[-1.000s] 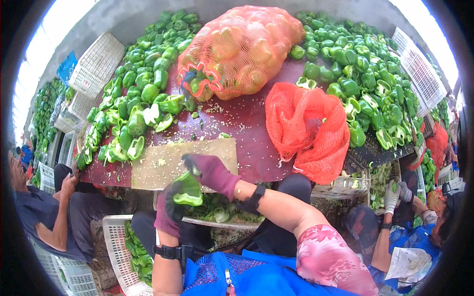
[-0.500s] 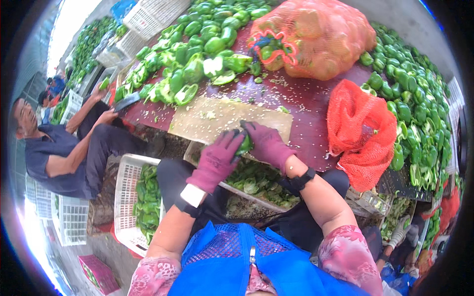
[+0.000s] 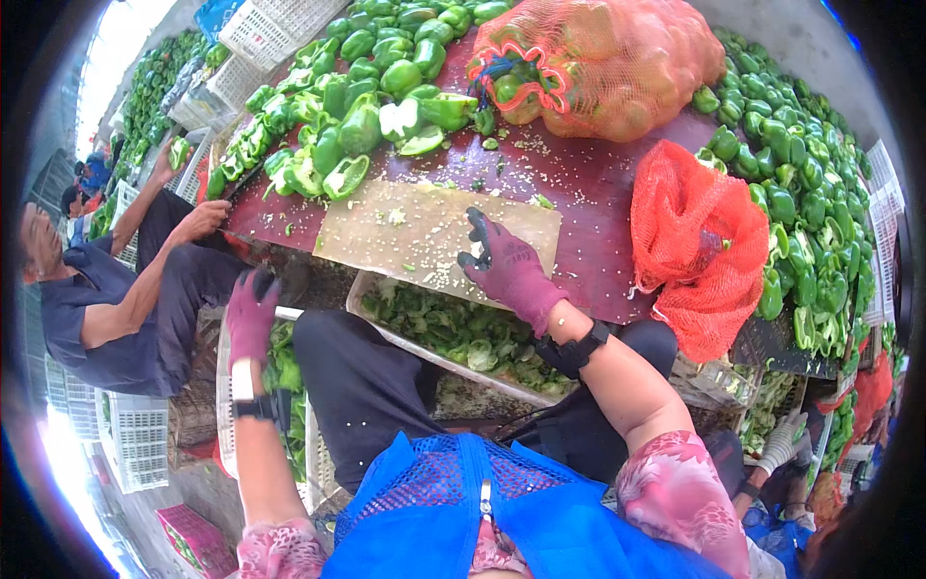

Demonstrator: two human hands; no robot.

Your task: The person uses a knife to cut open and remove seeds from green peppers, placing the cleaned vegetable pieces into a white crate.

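Observation:
My left hand (image 3: 253, 323), in a purple glove with dark fingertips, is over the left rim of a white plastic crate (image 3: 228, 425) holding green bell peppers (image 3: 282, 372). Its fingers are slightly blurred but look stretched and apart, with no pepper visible in them. Above the right part of a pale cutting board (image 3: 371, 227) is my right hand (image 3: 511, 270), gloved alike. Thumb and fingers stand apart there, and nothing shows between them. Pale seeds and small green scraps lie scattered over the board. Beyond it are halved and whole green bell peppers (image 3: 359, 125).
A full orange net bag (image 3: 617, 72) stands on the dark red table (image 3: 593, 222), near a crumpled red net (image 3: 694, 251). More peppers (image 3: 820, 232) are heaped at right. Below the board sits a bin of green trimmings (image 3: 453, 328). A person (image 3: 116, 289) works at left.
My left hand has moved from the board to the crate at left; the green pepper piece between my hands is no longer visible. My right hand stays over the board, its fingers now spread.

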